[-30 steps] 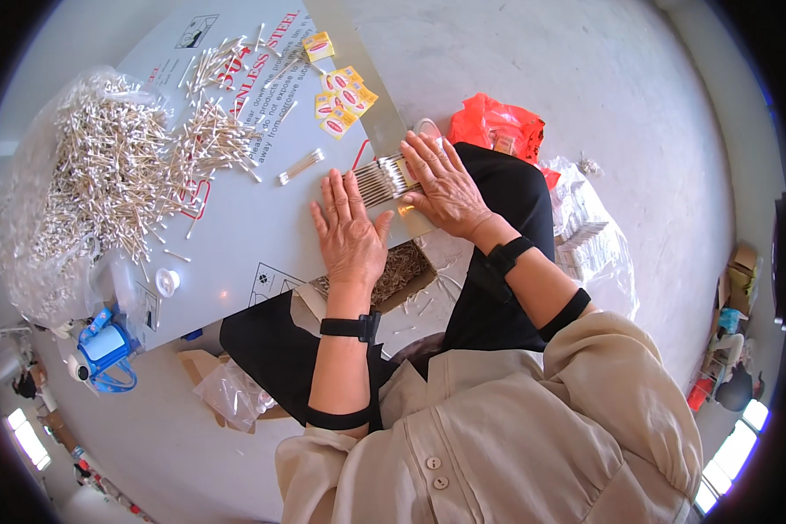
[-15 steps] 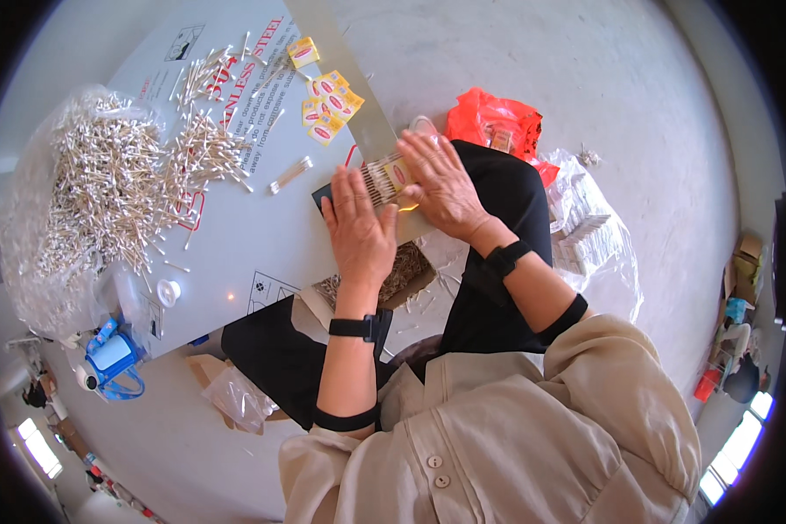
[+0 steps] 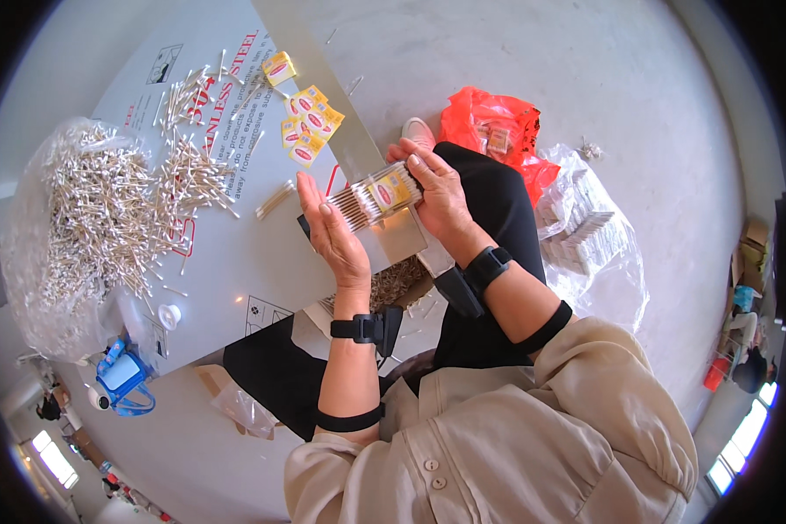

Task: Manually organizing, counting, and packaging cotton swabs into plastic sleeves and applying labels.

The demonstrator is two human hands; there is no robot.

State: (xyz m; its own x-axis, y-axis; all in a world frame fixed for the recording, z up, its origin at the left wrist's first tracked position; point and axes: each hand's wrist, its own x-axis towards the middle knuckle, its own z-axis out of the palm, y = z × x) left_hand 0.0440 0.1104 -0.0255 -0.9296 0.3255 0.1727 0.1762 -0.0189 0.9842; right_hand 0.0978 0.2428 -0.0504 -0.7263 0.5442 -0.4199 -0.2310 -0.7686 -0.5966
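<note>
A row of cotton swabs (image 3: 351,210) with a yellow-labelled pack of swabs (image 3: 388,189) at its right end lies between my hands, at the table's right edge. My right hand (image 3: 444,196) closes round the right end of the pack, thumb on top. At the left end of the row, my left hand (image 3: 339,244) keeps its fingers stretched out, thumb and palm close against the swab tips. Whether its fingertips reach under the row cannot be seen. A small bundle of swabs (image 3: 276,199) rests on the table left of my left hand.
Loose swabs fill a big clear bag (image 3: 92,210) and spill over the table (image 3: 227,249). Yellow cards (image 3: 310,122) lie farther back. An open carton (image 3: 402,284) sits below my hands. A red bag (image 3: 493,122) and a clear bag of packs (image 3: 585,236) are on the floor.
My right hand has gone from lying flat over the pack to gripping its end, baring the label. My left hand has shifted slightly left and turned on its side.
</note>
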